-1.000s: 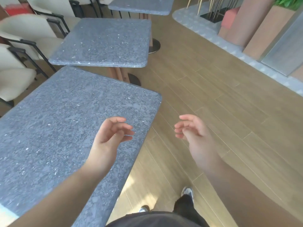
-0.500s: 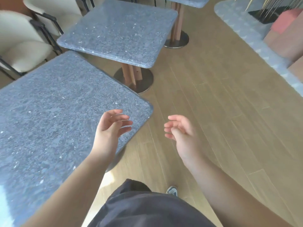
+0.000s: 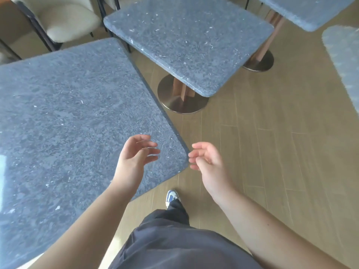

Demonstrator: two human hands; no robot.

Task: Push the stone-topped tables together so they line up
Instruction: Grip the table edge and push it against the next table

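Observation:
A large grey stone-topped table (image 3: 68, 117) fills the left half of the view. A second stone-topped table (image 3: 190, 37) stands beyond it on a round metal base (image 3: 182, 101), turned at an angle, with a strip of floor between the two tops. My left hand (image 3: 136, 160) hovers over the near table's right corner, fingers loosely curled and apart, holding nothing. My right hand (image 3: 207, 162) hangs beside that same corner over the floor, fingers apart and empty. Neither hand clearly touches the table.
A third stone-topped table (image 3: 310, 10) sits at the top right with its own metal base (image 3: 260, 63). Cream chairs (image 3: 66, 18) with black frames stand at the top left. A grey stone border (image 3: 343, 61) edges the wooden floor on the right. My foot (image 3: 172, 197) is below the corner.
The view has tilted down and swung so the tables sit lower and nearer. Both hands have come closer together at the near table's right corner.

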